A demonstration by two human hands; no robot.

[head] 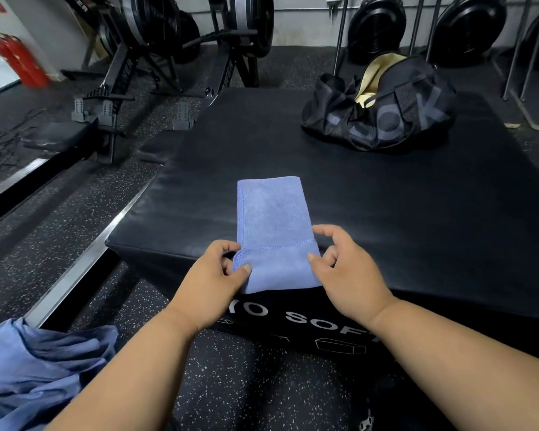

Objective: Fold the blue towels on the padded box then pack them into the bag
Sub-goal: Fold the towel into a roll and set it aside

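A blue towel [273,234] lies on the black box [386,197], folded into a long strip. Its near end hangs a little over the box's front edge. The person stands right at that edge, arms reaching forward.

The left hand [213,284] pinches the near left corner of the towel, thumb on top and fingers curled under the side. The right hand [344,269] is at the near right corner. Its thumb touches the towel's edge and its fingers are curled just beside it, pinching the corner.

The bag [383,110] sits on the far right part of the box, well apart from the towel. It is black, with its top open and a pale lining showing inside.

More blue cloth [35,371] lies in a heap low on the left, near the person's left arm. Black gym machines [168,42] stand on the speckled floor [246,384] behind the box. Something red [19,62] stands by the far left wall.
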